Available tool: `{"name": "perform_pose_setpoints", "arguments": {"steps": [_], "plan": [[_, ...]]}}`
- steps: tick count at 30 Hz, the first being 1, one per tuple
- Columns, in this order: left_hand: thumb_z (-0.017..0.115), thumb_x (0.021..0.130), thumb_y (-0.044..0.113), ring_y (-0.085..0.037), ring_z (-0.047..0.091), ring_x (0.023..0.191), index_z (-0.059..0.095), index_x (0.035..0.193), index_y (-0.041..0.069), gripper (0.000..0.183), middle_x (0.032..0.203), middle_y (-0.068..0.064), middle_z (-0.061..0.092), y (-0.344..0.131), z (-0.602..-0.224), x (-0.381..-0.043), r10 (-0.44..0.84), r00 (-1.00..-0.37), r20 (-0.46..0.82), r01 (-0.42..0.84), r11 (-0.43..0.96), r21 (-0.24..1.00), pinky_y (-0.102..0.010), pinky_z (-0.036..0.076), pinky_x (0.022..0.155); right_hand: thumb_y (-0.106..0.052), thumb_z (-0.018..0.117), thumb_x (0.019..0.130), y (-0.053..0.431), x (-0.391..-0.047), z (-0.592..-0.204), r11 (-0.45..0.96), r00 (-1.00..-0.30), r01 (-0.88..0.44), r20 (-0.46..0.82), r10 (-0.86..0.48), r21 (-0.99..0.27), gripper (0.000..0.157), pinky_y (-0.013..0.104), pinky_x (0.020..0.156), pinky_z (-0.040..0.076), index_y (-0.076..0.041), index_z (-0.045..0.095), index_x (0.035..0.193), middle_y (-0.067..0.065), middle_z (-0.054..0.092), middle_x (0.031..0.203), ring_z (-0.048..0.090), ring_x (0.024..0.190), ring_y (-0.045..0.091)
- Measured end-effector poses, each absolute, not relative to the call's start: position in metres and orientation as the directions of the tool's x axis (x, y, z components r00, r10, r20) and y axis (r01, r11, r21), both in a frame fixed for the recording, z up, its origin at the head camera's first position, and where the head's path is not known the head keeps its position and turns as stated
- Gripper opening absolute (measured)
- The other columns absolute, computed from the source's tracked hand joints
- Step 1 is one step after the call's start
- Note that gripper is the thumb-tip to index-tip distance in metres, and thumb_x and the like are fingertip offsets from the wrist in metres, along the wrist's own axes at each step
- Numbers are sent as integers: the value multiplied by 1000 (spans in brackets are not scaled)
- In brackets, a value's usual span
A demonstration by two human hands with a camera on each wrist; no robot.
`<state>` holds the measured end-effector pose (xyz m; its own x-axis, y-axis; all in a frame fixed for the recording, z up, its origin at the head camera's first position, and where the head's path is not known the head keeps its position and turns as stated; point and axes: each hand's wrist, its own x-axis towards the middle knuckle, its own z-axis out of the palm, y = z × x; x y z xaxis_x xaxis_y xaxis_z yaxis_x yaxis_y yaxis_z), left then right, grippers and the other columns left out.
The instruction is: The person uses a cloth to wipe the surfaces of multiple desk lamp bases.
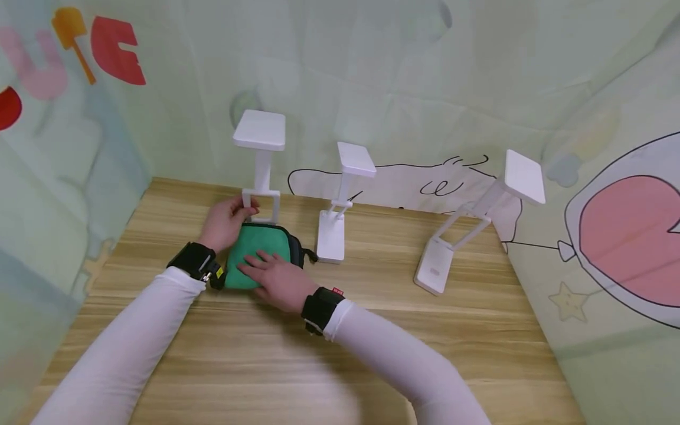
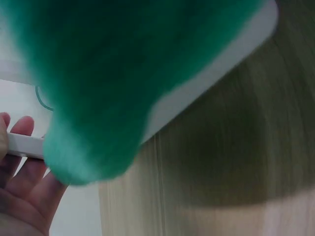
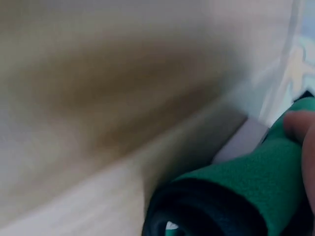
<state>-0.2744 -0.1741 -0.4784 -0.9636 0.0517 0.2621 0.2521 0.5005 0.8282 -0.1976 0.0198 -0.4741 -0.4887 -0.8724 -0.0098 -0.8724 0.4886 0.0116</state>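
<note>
A green fabric pouch [image 1: 257, 245] with dark edging lies over the base of the leftmost white desk lamp [image 1: 261, 133]. Part of that white base [image 2: 211, 73] shows beneath the green fabric in the left wrist view. My left hand [image 1: 223, 223] grips one side bar of the lamp's folding frame, its thumb and fingers around the bar [image 2: 27, 146]. Spread across the top of the pouch, my right hand [image 1: 281, 282] rests with fairly straight fingers. In the right wrist view the pouch [image 3: 246, 172] curves over, its dark edge facing the camera.
A second white lamp [image 1: 332, 236] stands just right of the pouch. Farther right is a third lamp [image 1: 434, 265], tilted at an angle. All stand on a wooden table [image 1: 239, 366], with a printed cloth [image 1: 398, 88] hanging behind and at the sides.
</note>
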Motion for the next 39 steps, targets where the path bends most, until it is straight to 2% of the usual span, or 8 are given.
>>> {"name": "perform_pose_setpoints", "arguments": {"steps": [3,9,11,19,27,31,33,39], "plan": [[55,102,11,-27,62,99,67,106,4,14,104,-14,71,-174,-477,-274,68,-958,279,273,511,815,-47,48,86,-36,55,103,17,-211,-472,490,-490,-872,1,-872,23,57,36,118,22,-12,39,151,10,40,153,28,141,27],[55,102,13,-28,61,100,66,102,5,14,101,-14,70,-170,-476,-275,81,-957,278,276,543,793,-49,48,87,-39,54,103,15,-220,-473,619,-620,-785,-30,-784,24,62,32,117,24,-8,35,152,14,34,156,24,143,26],[56,102,13,-28,62,100,66,102,5,14,101,-15,71,-169,-475,-275,79,-957,279,275,549,790,-49,48,86,-38,54,103,17,-219,-473,635,-636,-772,-38,-771,32,62,32,116,26,-6,34,152,15,34,155,24,143,27],[57,101,13,-28,62,97,66,103,5,12,101,-15,71,-169,-476,-277,80,-949,306,299,546,783,-50,50,83,-20,56,102,36,-200,-467,586,-592,-805,-62,-803,95,53,31,111,34,-3,39,149,16,37,153,29,140,27],[58,101,14,-29,62,97,66,104,5,13,100,-15,71,-174,-478,-274,68,-944,323,307,543,782,-50,49,83,-24,57,102,34,-170,-462,514,-523,-852,-99,-847,102,54,29,104,43,-8,40,150,11,39,153,30,140,24],[58,101,14,-28,62,96,66,103,6,12,100,-15,71,-173,-480,-271,71,-945,320,306,543,782,-48,49,81,-22,57,101,29,-180,-463,478,-480,-877,-93,-873,40,55,27,104,42,-9,38,151,10,37,154,28,141,22],[57,101,15,-28,62,94,65,104,6,13,100,-15,70,-174,-480,-272,84,-943,323,315,547,776,-48,49,80,-22,56,102,25,-189,-463,480,-478,-877,-103,-873,6,55,27,107,38,-8,36,152,10,35,155,26,142,21],[54,103,11,-30,62,94,64,104,4,13,100,-16,70,-177,-476,-272,114,-945,307,317,553,770,-50,49,82,-24,55,103,17,-217,-467,549,-544,-836,-103,-833,-23,57,29,114,28,-9,33,153,9,35,156,23,143,21]]}}
